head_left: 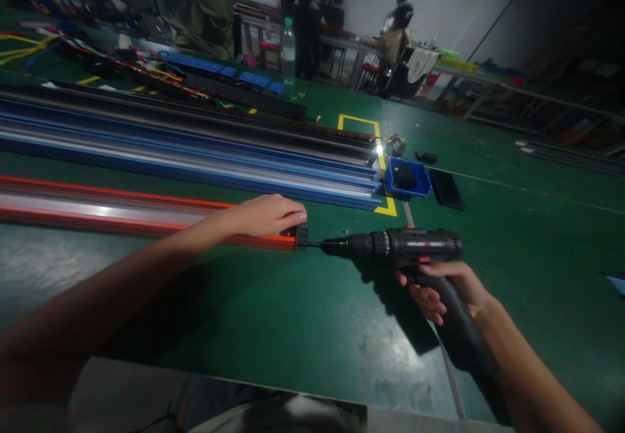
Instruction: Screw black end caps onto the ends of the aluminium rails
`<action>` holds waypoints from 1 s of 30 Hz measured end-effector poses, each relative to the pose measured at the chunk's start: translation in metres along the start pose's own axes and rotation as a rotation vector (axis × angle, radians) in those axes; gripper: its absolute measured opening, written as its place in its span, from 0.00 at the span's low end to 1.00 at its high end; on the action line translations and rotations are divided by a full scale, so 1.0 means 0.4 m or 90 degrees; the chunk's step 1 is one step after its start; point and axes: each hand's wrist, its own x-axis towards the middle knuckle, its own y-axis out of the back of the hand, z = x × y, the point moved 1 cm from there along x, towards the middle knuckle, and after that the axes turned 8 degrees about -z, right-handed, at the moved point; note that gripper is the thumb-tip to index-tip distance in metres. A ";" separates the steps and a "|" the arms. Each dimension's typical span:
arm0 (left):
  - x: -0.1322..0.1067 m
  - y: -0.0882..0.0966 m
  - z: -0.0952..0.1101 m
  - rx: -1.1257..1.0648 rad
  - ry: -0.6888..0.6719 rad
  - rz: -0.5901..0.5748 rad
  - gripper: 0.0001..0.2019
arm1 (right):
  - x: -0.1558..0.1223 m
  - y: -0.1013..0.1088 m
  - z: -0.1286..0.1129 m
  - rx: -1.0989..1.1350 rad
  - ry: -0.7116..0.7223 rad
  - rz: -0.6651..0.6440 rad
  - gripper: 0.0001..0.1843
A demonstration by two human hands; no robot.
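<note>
A long orange metal rail [122, 215] lies across the green table [293, 316] with a small black end cap [301, 236] at its right end. My left hand [266, 215] rests on top of that end, fingers curled over the rail and pressing it down. My right hand [442, 290] is closed round the grip of a black cordless drill [415, 247]. The drill lies level, and its bit [317, 244] points left and touches the end cap.
Several blue and silver rails [195, 159] lie behind the orange one. A blue bin [407, 179] of dark parts sits at their right end, near yellow floor tape [378, 140]. A water bottle [288, 49] stands at the back. People sit at far benches.
</note>
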 end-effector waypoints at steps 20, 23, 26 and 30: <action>0.002 0.003 0.005 0.005 -0.006 -0.017 0.23 | 0.027 -0.002 0.024 0.068 -0.020 -0.016 0.18; 0.002 0.002 0.006 0.012 0.005 -0.028 0.23 | 0.026 -0.001 0.024 0.068 -0.015 -0.013 0.17; 0.003 0.002 0.008 0.016 0.009 -0.031 0.23 | 0.027 -0.001 0.024 0.066 -0.018 -0.013 0.18; 0.002 0.002 0.008 0.014 0.004 -0.030 0.23 | 0.027 -0.001 0.023 0.058 -0.014 -0.018 0.17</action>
